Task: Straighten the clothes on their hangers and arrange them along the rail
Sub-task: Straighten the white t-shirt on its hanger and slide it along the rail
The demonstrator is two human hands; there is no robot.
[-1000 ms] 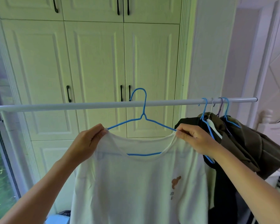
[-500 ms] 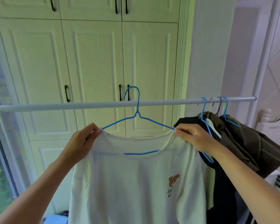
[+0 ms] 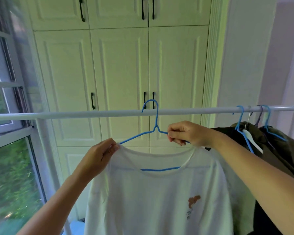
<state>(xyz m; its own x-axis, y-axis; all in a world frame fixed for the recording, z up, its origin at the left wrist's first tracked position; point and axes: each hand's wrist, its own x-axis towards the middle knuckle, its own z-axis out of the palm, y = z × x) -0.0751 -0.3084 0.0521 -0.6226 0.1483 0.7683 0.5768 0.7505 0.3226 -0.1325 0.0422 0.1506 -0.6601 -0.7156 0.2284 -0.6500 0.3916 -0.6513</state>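
A white T-shirt [image 3: 159,192] with a small brown print hangs on a blue wire hanger [image 3: 155,122], whose hook is over the white rail [image 3: 92,114]. My left hand [image 3: 98,158] pinches the shirt's left shoulder at the collar. My right hand [image 3: 188,134] grips the hanger's right arm close to the neck, above the shirt's right shoulder. At the rail's right end hang dark brown and black clothes [image 3: 278,158] on several hangers [image 3: 241,129], bunched together and slumped.
White wardrobe doors with black handles [image 3: 148,68] stand close behind the rail. A window [image 3: 5,150] with greenery outside is at the left, beside the rail's white upright post [image 3: 46,158]. A pale wall is at the right.
My right hand left the shirt's right shoulder and moved up and left onto the hanger's wire arm. The view swung left, showing the window.
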